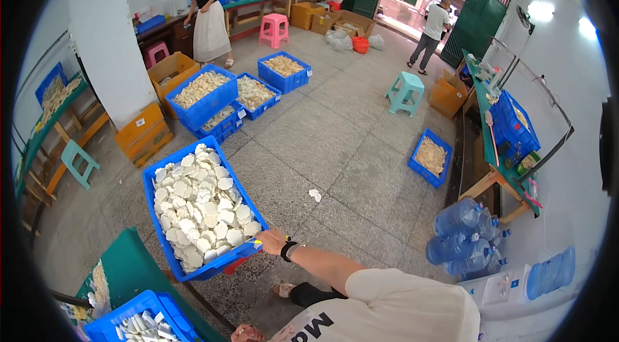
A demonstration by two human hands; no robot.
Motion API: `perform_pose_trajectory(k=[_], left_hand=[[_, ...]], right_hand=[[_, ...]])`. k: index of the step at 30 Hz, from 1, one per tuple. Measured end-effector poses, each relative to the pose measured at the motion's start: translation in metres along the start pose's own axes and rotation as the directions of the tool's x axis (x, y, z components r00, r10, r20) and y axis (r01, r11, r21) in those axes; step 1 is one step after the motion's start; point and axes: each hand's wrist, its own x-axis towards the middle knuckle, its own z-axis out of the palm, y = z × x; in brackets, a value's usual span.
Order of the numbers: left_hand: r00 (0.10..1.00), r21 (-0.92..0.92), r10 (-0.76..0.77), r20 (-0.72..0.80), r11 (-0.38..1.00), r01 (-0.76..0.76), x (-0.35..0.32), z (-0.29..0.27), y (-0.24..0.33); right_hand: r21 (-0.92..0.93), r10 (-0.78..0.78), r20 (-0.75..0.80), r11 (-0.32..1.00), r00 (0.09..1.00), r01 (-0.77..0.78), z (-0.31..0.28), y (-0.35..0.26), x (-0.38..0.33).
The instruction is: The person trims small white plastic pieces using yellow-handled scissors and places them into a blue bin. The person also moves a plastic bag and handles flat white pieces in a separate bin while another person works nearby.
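The left hand does not show anywhere; only a cut-off shoulder in a pale shirt and a bent dark-clad knee fill the lower edge, so nothing can be said of that hand's fingers. The right hand (272, 241) reaches out at the end of a bare forearm with a dark wristband, and its fingers are closed on the near right corner of the big blue crate (201, 208); the fingertips themselves are too small to make out singly. What lies under the crate is hidden: a bit of red shows beneath its near corner, but whether that is a stool or something else I cannot tell.

The big blue crate is rectangular, open-topped, and heaped with flat, pale, roundish white pieces (200, 206) that rise above its rim. It sits tilted in the view, its long side running away from the hand, over the speckled tiled floor (335, 148). Just beside its near left end is a green bench (129, 264), cut off by the dark rim, with a smaller blue crate (138, 319) of white pieces on it. Beyond the big crate's far end stands a cluster of blue crates (222, 100) with tan pieces, and to its left an orange cardboard box (143, 132). Well to its right lie clear water bottles (461, 235).
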Motion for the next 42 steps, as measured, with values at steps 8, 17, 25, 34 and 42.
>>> perform_pose_trajectory(k=[8, 17, 25, 34, 42], left_hand=[[0.996, 0.021, 0.077, 0.047, 0.997, -0.078, 0.014, 0.0, 0.018], [0.994, 0.014, 0.071, 0.083, 0.997, -0.073, 0.021, -0.007, 0.023], [0.998, -0.033, -0.027, 0.048, 0.999, 0.029, 0.032, -0.013, 0.025], [0.998, -0.011, -0.016, 0.064, 1.0, 0.017, 0.028, 0.007, 0.033], [0.986, -0.031, -0.027, 0.166, 0.999, 0.032, 0.037, 0.011, 0.028]], right_hand=[[-0.039, 0.004, -0.133, 0.999, 0.991, -0.009, 0.005, -0.002, -0.019], [-0.098, -0.038, -0.151, 0.995, 0.988, 0.024, 0.006, -0.003, -0.025], [-0.028, 0.031, -0.12, 0.999, 0.992, -0.034, 0.001, -0.004, -0.023], [-0.009, 0.057, -0.112, 0.998, 0.992, -0.058, -0.005, 0.004, -0.02], [0.042, 0.136, -0.096, 0.99, 0.986, -0.132, -0.011, 0.014, -0.019]])
